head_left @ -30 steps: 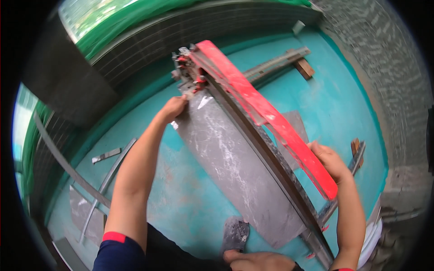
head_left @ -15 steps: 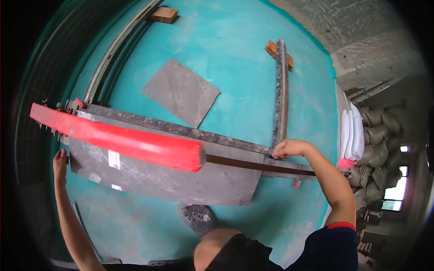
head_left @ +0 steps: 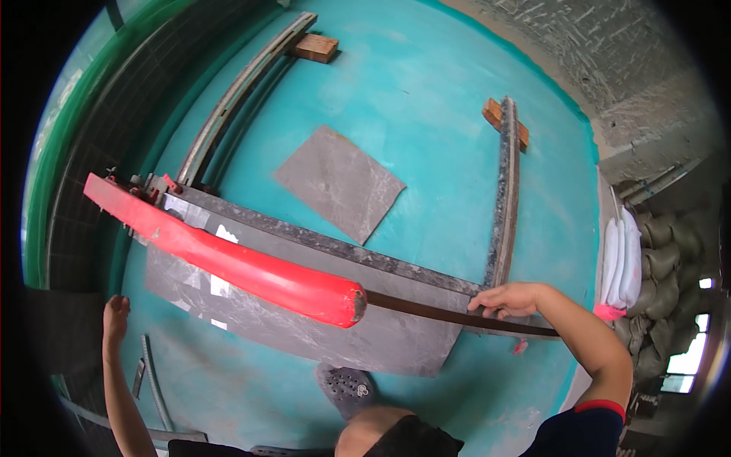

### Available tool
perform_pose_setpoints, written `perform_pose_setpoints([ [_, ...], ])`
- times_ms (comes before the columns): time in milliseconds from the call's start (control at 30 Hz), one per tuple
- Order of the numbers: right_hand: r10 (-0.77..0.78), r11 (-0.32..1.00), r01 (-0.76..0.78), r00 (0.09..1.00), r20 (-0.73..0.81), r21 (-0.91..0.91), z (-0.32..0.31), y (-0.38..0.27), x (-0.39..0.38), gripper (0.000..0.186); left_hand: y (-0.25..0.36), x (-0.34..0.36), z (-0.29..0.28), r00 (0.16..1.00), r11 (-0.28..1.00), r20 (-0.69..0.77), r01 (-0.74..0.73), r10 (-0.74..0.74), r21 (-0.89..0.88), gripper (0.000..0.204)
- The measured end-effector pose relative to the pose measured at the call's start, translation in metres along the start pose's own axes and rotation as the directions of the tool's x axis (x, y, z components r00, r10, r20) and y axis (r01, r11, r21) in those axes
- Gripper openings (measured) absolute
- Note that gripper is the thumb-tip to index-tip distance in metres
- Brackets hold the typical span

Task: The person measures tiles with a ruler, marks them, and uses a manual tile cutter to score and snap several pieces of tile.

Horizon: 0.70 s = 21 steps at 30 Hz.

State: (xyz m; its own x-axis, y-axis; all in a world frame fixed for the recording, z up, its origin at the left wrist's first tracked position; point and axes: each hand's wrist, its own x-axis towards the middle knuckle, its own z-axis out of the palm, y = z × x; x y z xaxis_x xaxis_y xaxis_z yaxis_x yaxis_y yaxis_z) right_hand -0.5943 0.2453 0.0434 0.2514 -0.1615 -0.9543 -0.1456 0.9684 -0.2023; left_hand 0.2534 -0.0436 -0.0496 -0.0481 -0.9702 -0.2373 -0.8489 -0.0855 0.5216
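A large grey marbled tile (head_left: 396, 346) lies on a manual tile cutter, whose long red handle (head_left: 266, 282) slants across above it. My right hand (head_left: 512, 300) is at the right end of the cutter's dark speckled crossbar (head_left: 343, 245), its fingers apart and pointing left, with nothing seen in them. The handle's brown metal bar (head_left: 426, 311) passes just below that hand. At the far left my left hand (head_left: 116, 318) hangs in the air beside the tile's left edge. Its fingers are curled in, and nothing shows in them.
A smaller grey tile piece (head_left: 340, 183) lies on the turquoise floor beyond the crossbar. Two side rails (head_left: 505, 190) rest on wooden blocks (head_left: 316, 48). White bags (head_left: 623, 259) and stacked sacks (head_left: 661, 266) stand at right. My grey clog (head_left: 346, 390) is near the tile.
The view has shifted, so the scene sits lower and further right. My right hand's fingers have loosened from their pinch at the crossbar's end. My left hand stays off the tile.
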Motion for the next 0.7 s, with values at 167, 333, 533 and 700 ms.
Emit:
perform_pose_setpoints([
  [167,0.005,0.993,0.001,0.999,0.051,-0.119,-0.004,-0.008,0.004,0.04,0.022,-0.053,-0.013,0.976,0.976,0.097,0.184,-0.195,0.114,0.019],
  [333,0.039,0.985,-0.035,0.999,0.017,-0.166,0.006,-0.004,0.004,0.047,0.053,-0.061,-0.001,0.972,0.952,0.159,0.124,-0.173,0.278,0.027],
  [533,0.061,0.998,-0.059,0.995,-0.078,0.036,-0.002,0.017,0.015,0.046,0.071,-0.109,0.015,0.962,0.966,0.211,0.122,-0.171,0.227,0.027],
  [700,-0.019,0.998,0.015,0.997,0.077,0.053,0.014,0.008,0.006,0.06,0.058,-0.13,0.022,0.946,0.959,0.234,0.171,-0.224,0.225,0.027],
])
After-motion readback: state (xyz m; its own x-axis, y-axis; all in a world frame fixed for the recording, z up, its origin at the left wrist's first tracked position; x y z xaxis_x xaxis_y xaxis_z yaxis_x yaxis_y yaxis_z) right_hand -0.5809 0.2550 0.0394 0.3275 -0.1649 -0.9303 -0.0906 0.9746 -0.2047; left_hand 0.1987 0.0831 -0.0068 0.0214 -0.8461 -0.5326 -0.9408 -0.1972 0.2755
